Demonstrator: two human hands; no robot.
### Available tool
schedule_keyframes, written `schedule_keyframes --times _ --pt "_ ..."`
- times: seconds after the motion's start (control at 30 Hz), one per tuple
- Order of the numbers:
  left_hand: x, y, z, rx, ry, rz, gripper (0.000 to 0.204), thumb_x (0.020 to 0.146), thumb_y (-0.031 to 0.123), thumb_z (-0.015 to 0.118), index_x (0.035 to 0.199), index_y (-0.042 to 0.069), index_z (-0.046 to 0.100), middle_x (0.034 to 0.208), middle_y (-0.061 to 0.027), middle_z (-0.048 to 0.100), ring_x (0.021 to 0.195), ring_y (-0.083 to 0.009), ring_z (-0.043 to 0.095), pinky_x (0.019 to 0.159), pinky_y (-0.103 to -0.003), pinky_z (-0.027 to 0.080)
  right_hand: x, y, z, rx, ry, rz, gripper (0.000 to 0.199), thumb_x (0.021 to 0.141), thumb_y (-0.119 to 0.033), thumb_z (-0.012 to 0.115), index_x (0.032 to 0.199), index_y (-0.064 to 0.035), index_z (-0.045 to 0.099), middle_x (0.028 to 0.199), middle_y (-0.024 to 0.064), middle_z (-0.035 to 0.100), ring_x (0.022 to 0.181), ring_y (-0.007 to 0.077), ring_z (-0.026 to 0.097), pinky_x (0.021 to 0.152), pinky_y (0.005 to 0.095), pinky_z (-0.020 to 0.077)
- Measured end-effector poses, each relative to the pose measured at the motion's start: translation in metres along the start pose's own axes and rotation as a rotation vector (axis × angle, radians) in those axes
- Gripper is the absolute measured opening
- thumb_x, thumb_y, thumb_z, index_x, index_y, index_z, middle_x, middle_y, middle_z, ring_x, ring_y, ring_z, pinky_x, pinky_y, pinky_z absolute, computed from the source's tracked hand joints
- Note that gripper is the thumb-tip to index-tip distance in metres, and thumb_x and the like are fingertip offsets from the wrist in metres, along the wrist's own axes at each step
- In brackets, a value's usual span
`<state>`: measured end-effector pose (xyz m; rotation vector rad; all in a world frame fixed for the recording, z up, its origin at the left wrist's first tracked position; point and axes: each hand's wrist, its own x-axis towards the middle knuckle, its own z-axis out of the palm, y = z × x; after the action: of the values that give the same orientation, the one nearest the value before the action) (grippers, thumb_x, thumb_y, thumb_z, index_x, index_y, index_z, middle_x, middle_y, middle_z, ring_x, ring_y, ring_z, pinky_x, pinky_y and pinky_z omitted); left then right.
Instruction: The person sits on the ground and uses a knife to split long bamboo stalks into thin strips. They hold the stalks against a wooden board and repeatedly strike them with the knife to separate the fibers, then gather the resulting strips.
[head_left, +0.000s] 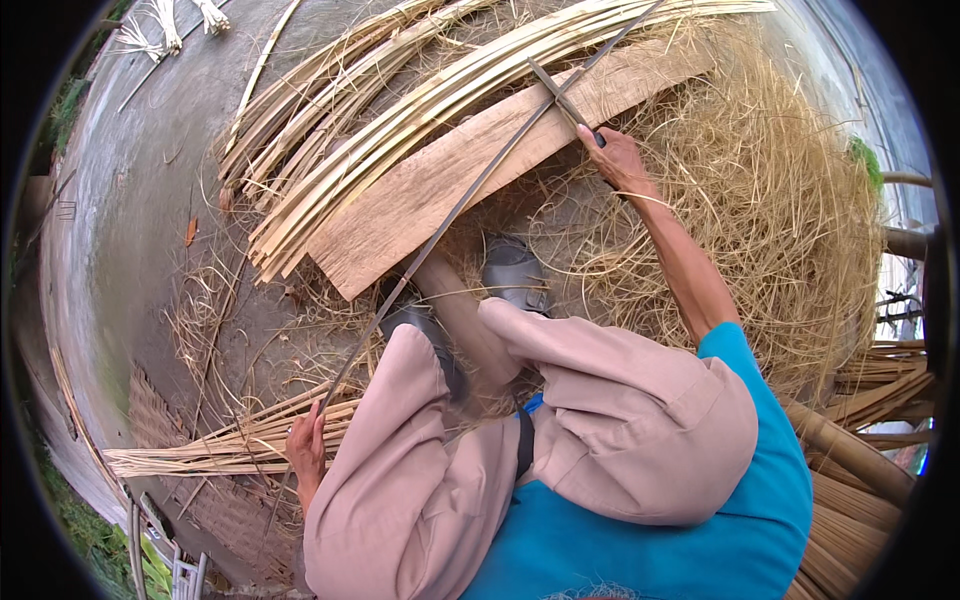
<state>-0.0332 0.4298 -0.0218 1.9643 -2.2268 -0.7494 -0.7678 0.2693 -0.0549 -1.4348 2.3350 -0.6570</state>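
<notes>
A long, thin dark strip (470, 192), apparently split bamboo or cane, slants across the view from lower left to the upper edge. Its lower part passes through my left hand (308, 448), which is closed on it beside my left knee. In my right hand (620, 162), fingers wrap round the handle of a knife (570, 107). The knife blade points up and left and crosses the strip over a wooden plank (400, 235). Whether the blade presses into the strip cannot be told. The plank lies slanted in front of my feet.
Pale split strips (330, 190) lie in bundles beyond the plank. A large heap of thin curly shavings (770, 210) fills the right side. Another strip bundle (240, 440) lies by my left hand, and thick poles (850, 450) stand at the right edge.
</notes>
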Motion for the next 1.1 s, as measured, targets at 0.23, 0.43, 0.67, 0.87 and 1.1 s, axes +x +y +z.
schedule_keyframes --times 0.23,0.43,0.67,0.87,1.1 --pt "0.121 0.162 0.042 -0.486 -0.117 -0.086 0.036 0.1 0.035 0.068 0.122 0.007 0.073 0.07 -0.0046 0.063 0.067 -0.0154 0.061 0.066 -0.03 0.049 -0.063 -0.044 0.049 0.231 -0.206 0.099 0.06 0.1 -0.062 0.052 0.072 -0.0087 0.054 0.06 0.0069 0.052 0.058 0.0172 0.051 0.051 0.043 0.0417" --pt "0.184 0.151 0.024 -0.759 -0.687 -0.363 0.043 0.101 0.042 0.065 0.085 0.003 0.073 0.057 0.0068 0.045 0.048 -0.0043 0.034 0.044 -0.025 0.022 -0.098 -0.045 0.058 0.046 -0.139 -0.377 0.049 0.101 -0.051 0.06 0.075 -0.0096 0.056 0.058 0.0048 0.055 0.048 0.0163 0.05 0.042 0.0355 0.0403" --pt "0.133 0.106 0.011 -0.545 -0.583 -0.196 0.047 0.106 0.041 0.055 0.08 0.003 0.069 0.055 -0.0006 0.048 0.05 -0.0128 0.043 0.051 -0.03 0.035 0.008 0.056 0.008 0.084 0.105 0.249 0.064 0.101 -0.063 0.049 0.074 -0.0061 0.055 0.059 0.0037 0.052 0.05 0.0156 0.048 0.045 0.0385 0.0403" --pt "0.115 0.194 0.035 -0.061 -0.007 0.066 0.045 0.107 0.036 0.049 0.081 0.003 0.064 0.067 -0.021 0.06 0.062 -0.0402 0.058 0.06 -0.05 0.045 -0.115 -0.107 0.052 0.22 -0.459 -0.006 0.055 0.102 -0.054 0.055 0.08 -0.0044 0.061 0.062 0.0123 0.062 0.056 0.0256 0.061 0.054 0.0431 0.0489" --pt "0.137 0.217 0.059 -0.008 0.054 0.072 0.046 0.107 0.037 0.047 0.083 0.002 0.066 0.069 -0.0235 0.061 0.065 -0.0417 0.06 0.063 -0.05 0.047 -0.147 -0.114 0.051 -0.009 -0.483 -0.522 0.045 0.097 -0.049 0.065 0.088 -0.0049 0.063 0.075 0.0161 0.065 0.068 0.0348 0.065 0.062 0.0461 0.0527"
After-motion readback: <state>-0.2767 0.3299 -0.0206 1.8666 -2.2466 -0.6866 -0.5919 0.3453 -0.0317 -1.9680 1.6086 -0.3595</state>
